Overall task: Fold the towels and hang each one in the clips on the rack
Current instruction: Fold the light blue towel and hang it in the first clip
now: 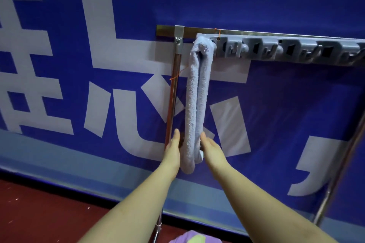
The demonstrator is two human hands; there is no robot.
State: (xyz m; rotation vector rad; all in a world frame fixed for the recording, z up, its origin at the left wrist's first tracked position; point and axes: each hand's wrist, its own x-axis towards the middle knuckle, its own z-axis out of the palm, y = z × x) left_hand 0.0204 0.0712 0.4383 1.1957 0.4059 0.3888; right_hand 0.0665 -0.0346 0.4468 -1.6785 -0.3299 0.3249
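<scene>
Towel (197,104) hangs folded from the leftmost clip (205,42) of the rack (276,49). Left hand (172,149) and right hand (212,149) flank its lower end, grip spread flat. Smooth downward gently; tugging risks popping the clip.

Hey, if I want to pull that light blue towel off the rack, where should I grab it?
Probably near the top of the towel, just under the bunched end wedged in the grey clip strip. Pinch both hanging halves from the front; they hang side by side, and the steel post crowds its left.
</scene>
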